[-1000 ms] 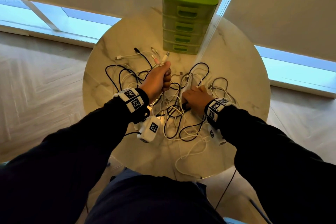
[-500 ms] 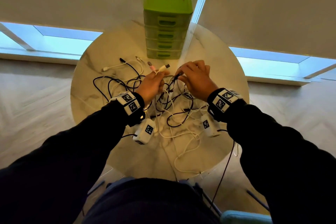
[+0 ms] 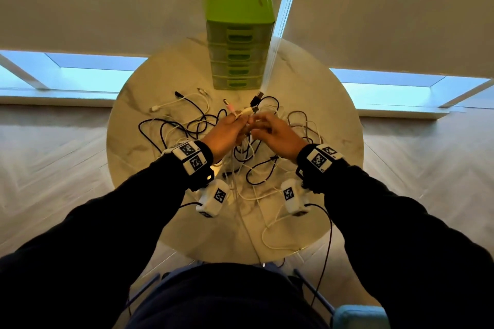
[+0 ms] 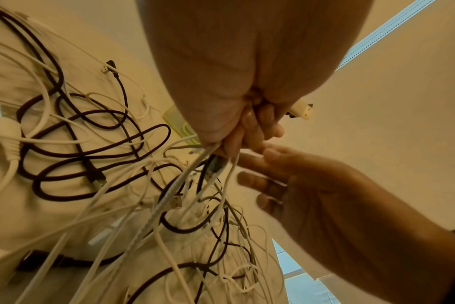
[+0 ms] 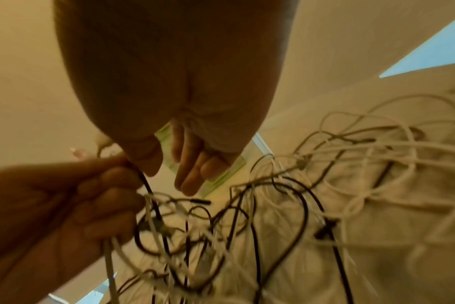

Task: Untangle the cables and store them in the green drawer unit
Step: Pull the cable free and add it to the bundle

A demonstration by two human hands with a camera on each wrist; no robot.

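Gripping a bunch of cable ends in a closed fist, a person's left hand [image 3: 227, 132] holds white, black and pink leads above a round marble table [image 3: 334, 125], their plugs [image 3: 252, 107] sticking out past the knuckles. The right hand [image 3: 276, 135] hovers just beside it, fingers [image 5: 192, 164] loosely extended and holding nothing, apparently reaching to pick one lead out of the bunch. Below the hands, the tangle of cables [image 3: 187, 125] sprawls across the tabletop, black loops crossing white ones, and one white loop reaches the near edge. The green drawer unit [image 3: 239, 32] stands at the far edge of the table, near the pile but apart from it; all its drawers appear shut. Judging by this, the job is at an early stage: no cable looks fully separated and none appears stored, so nearly all the sorting, coiling and putting away remains.
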